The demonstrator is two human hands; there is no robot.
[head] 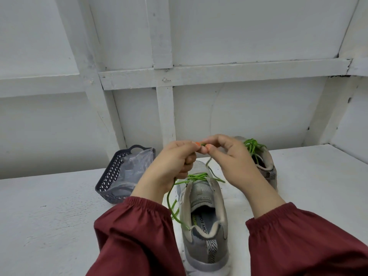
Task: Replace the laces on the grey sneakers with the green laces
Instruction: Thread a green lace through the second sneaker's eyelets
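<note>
A grey sneaker (205,222) stands on the white table (49,216) with its heel toward me. A green lace (197,177) crosses its upper eyelets, and one end trails down its left side. My left hand (173,166) and my right hand (229,156) meet above the shoe's toe, and both pinch the green lace between fingertips. A loose strand hangs from the pinch down to the shoe. The second grey sneaker (264,166) stands behind my right hand with green laces bunched on top, partly hidden.
A dark plastic basket (111,176) holding a clear plastic bag stands to the left of the shoes. A white panelled wall with battens rises just behind the table. Dark red sleeves cover both forearms.
</note>
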